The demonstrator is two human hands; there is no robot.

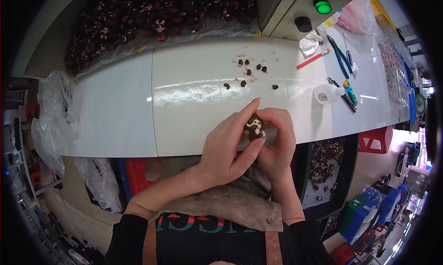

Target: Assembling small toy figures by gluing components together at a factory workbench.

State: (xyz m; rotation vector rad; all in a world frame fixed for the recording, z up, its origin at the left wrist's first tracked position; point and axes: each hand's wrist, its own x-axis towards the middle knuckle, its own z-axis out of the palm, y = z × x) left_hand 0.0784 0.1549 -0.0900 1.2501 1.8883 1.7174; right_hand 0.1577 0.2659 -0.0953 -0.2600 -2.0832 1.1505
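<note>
A small dark brown and cream figurine (255, 124) is gripped between my two hands, over the near edge of the white table. My left hand (229, 140) wraps it from the left, with the thumb near its lower end. From the right, the curled fingers of my right hand (280, 142) close round its upper end and side. Several small dark brown pieces (249, 72) and tiny cream bits lie scattered on the white tabletop (198, 103) beyond my hands.
A heap of similar figurines (161, 22) fills the far left. At right are a white bottle (326, 94), pliers (339, 57), a red brush (314, 59) and a screwdriver (348, 50). A dark tray (332, 172) with small pieces sits below the table's right side.
</note>
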